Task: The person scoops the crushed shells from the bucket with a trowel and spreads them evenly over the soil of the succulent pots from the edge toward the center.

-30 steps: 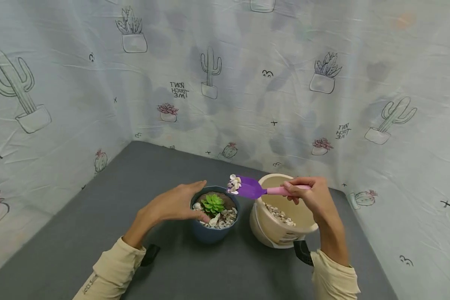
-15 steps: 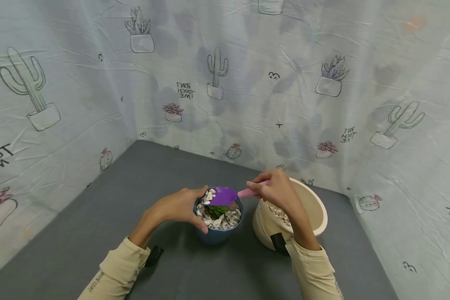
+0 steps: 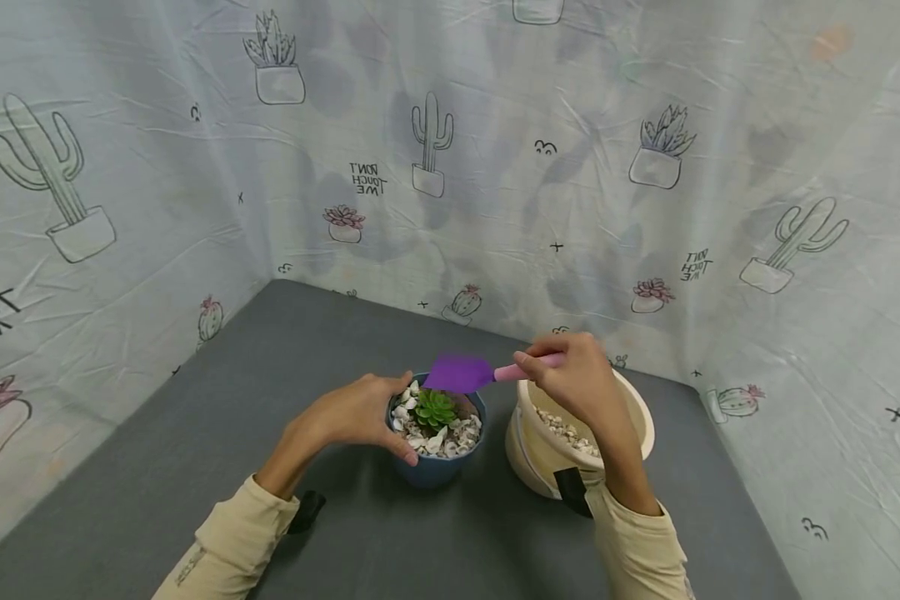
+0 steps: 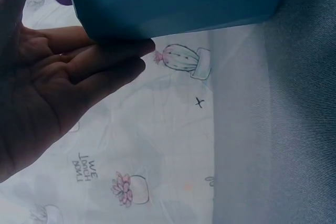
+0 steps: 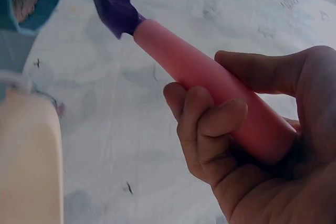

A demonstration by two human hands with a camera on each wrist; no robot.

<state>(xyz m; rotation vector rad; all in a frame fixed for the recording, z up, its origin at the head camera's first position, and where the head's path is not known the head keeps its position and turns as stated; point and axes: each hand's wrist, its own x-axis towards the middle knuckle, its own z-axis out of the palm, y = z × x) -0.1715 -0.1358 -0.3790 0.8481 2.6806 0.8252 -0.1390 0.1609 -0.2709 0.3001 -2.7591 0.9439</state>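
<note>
A blue flower pot [image 3: 429,475] stands on the dark grey surface, with a green succulent [image 3: 435,408] in it. Whitish shells or stones [image 3: 456,442] ring the plant. My left hand [image 3: 356,414] holds the pot from its left, thumb on the near side and fingers round the far side; in the left wrist view the fingers lie along the pot's wall [image 4: 173,3]. My right hand [image 3: 573,375] grips the pink handle [image 5: 205,80] of a purple trowel [image 3: 461,374]. The trowel's blade hangs tilted over the pot's back rim, and no shells show on it.
Just right of the pot stands a cream bucket [image 3: 528,454], with more shells [image 3: 566,432] inside; my right forearm passes over its near side. A pale sheet printed with cacti [image 3: 495,192] hangs behind and on both sides of the grey surface [image 3: 390,550].
The trowel moved left from beside the bucket to over the pot, and its shells tipped off into the pot's left side. It has since drawn slightly back right. The left hand closed in on the pot.
</note>
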